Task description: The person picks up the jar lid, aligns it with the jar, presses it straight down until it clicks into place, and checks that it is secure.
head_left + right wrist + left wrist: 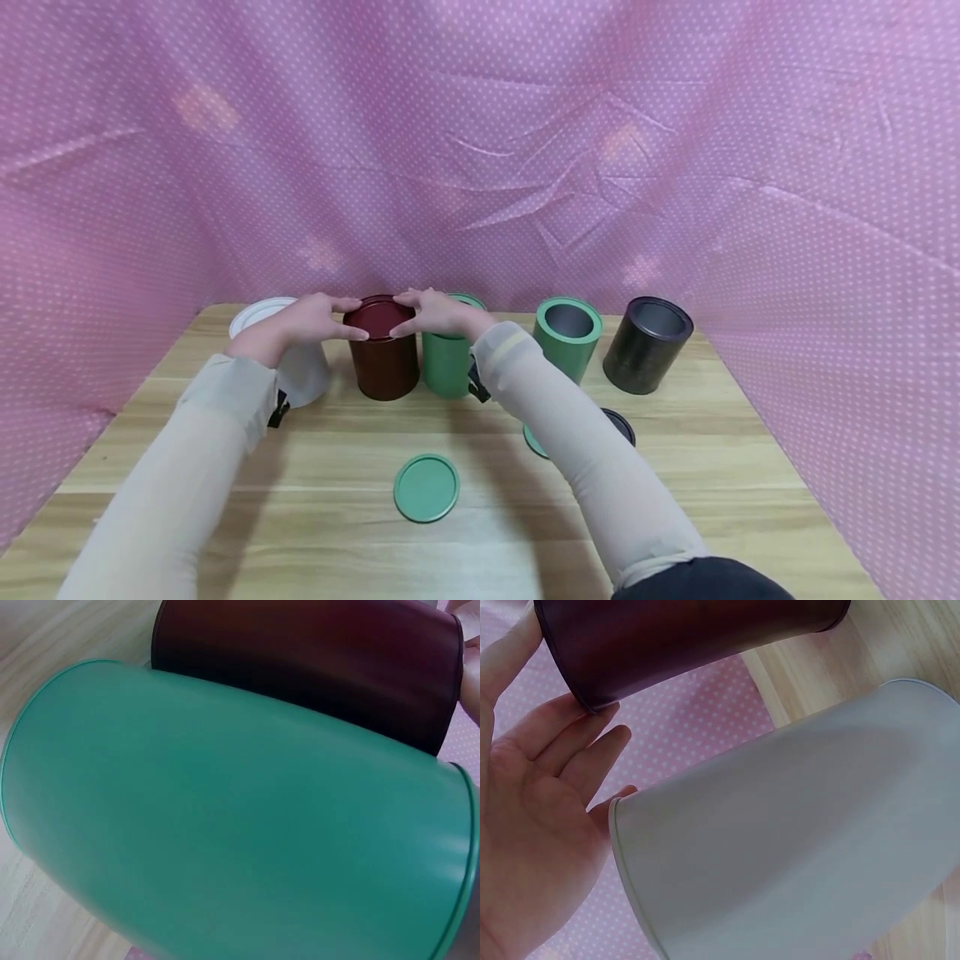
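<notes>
A dark red can [386, 371] stands upright near the cloth, with a dark red lid [380, 318] on its top. From its left, my left hand [311, 321] touches the lid's rim with thumb and fingertips spread. On the opposite side my right hand [438, 315] has its thumb and fingertips at the same rim. Extended left fingers [592, 761] show in the left wrist view, at the rim of the red can [675, 645]. Under my left wrist is a white can [303, 379]; a green can [446, 371] stands under my right hand, close beside the red one.
Farther right are a second green can [562, 354], open at the top, and an open black can [637, 362]. One green lid [426, 489] lies on the wooden table. Another green lid [533, 443] and a black lid [622, 427] are partly hidden by my right sleeve.
</notes>
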A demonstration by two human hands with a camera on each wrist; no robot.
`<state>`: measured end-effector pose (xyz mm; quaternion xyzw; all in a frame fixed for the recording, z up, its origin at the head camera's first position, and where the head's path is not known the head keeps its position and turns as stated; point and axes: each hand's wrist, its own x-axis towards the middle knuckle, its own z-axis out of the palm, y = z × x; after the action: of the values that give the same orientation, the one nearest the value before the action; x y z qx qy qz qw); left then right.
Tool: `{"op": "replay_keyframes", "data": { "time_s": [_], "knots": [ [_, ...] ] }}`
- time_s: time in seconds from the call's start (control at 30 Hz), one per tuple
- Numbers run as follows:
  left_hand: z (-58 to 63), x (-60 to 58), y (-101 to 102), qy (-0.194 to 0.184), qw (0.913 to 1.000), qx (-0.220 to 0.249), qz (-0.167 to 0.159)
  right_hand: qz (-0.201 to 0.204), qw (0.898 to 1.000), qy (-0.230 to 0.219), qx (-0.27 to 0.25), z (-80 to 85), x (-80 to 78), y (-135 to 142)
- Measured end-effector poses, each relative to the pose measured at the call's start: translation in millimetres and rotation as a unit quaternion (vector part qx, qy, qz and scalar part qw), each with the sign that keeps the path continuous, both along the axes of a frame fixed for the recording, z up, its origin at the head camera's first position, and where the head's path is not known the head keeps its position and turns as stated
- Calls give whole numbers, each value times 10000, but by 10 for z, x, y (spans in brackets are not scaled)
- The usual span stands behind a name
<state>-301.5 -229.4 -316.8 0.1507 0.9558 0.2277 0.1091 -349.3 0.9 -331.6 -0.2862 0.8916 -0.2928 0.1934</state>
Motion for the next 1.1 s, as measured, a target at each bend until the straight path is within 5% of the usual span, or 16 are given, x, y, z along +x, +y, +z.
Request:
{"op": "replay_keyframes", "data": {
  "time_s": [0.57, 1.1],
  "knots": [
    [49, 178, 155, 26, 9990, -315, 304, 215, 9996, 123, 136, 45, 154, 66],
    [107, 293, 206, -71, 9986, -481, 194, 347, 9987, -57, 359, 117, 210, 76]
  ]
}}
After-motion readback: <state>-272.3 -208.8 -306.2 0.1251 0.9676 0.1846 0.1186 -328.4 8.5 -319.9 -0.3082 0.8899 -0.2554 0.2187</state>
